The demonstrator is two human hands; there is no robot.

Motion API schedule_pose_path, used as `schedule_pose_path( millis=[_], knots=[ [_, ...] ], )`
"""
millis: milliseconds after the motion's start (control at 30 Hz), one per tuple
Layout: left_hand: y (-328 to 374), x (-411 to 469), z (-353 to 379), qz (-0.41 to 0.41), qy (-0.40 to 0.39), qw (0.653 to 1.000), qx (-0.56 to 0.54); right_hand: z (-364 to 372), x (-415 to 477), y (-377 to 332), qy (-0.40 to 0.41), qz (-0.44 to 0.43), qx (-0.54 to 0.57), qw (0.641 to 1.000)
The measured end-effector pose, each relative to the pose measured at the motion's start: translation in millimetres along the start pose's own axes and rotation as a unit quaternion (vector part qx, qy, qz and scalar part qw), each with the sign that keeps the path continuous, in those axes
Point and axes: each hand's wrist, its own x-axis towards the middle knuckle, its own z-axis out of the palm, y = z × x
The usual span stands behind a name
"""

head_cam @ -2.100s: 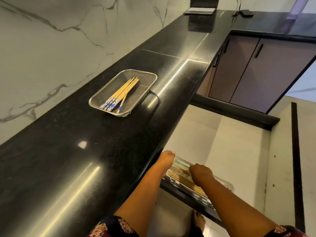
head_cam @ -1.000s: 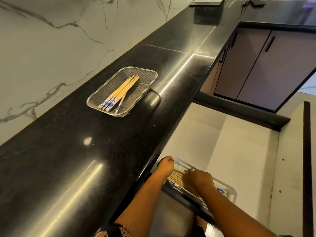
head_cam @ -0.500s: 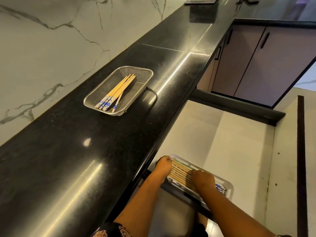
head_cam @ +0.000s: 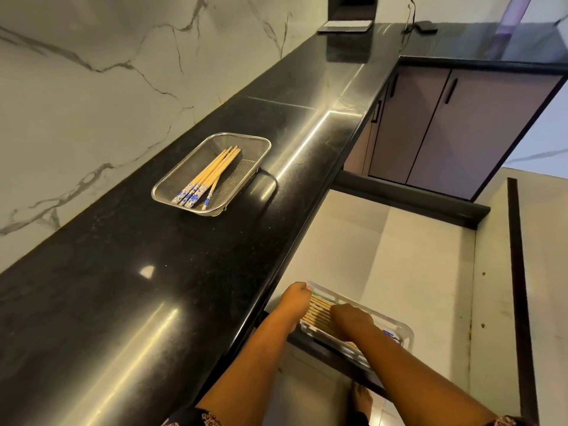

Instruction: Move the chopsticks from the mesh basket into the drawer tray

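A steel mesh basket (head_cam: 250, 142) sits on the black counter and holds several wooden chopsticks (head_cam: 212, 175) with blue-patterned ends. Below the counter edge an open drawer holds a clear tray (head_cam: 402, 330) with several chopsticks (head_cam: 319, 313) laid side by side. My left hand (head_cam: 295, 299) is curled at the tray's left end, fingers hidden. My right hand (head_cam: 350, 321) lies knuckles-up over the chopsticks in the tray; I cannot see if it grips any.
The black counter (head_cam: 153, 302) runs along a marble wall (head_cam: 76, 103). Brown cabinet doors (head_cam: 445, 127) with black handles stand ahead on the right. A dark drawer front (head_cam: 338, 358) juts out over the pale floor. A bare foot (head_cam: 362, 398) shows below.
Both hands stay in the drawer tray. My right hand has shifted left along the chopsticks toward my left hand. The basket's chopsticks have not moved.
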Motion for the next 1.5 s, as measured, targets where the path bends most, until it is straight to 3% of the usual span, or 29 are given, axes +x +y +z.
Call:
schedule_pose_path(
  millis=[100, 333, 567, 700, 800, 1267, 1500],
  knots=[
    [12.6, -15.2, -10.6, 0.033, -0.008, 0.999, -0.034, -21.6, -8.4, -29.3, 0.026, -0.016, 0.067, 0.997],
    [42.0, -46.6, -87.3, 0.107, 0.036, 0.967, -0.229, -84.7, -44.9, -99.1, 0.194, -0.096, 0.210, 0.954],
    [42.2, -65.1, -181.1, 0.094, 0.116, 0.918, -0.368, -136.5, -69.5, -167.1, 0.232, -0.188, 0.315, 0.901],
    [45.2, -61.3, -217.9, 0.091, 0.157, 0.899, -0.397, -164.5, -63.6, -201.0, 0.213, -0.224, 0.366, 0.878],
    [49.3, -51.6, -238.8, 0.089, 0.180, 0.892, -0.404, -184.9, -51.1, -220.1, 0.154, -0.220, 0.397, 0.878],
    [98.7, 12.5, -286.6, 0.067, 0.242, 0.903, -0.348, -235.8, 43.7, -256.0, 0.015, -0.167, 0.544, 0.822],
    [110.2, 40.4, -298.7, 0.058, 0.249, 0.933, -0.252, -235.9, 79.5, -271.8, 0.033, -0.125, 0.495, 0.860]
  ],
)
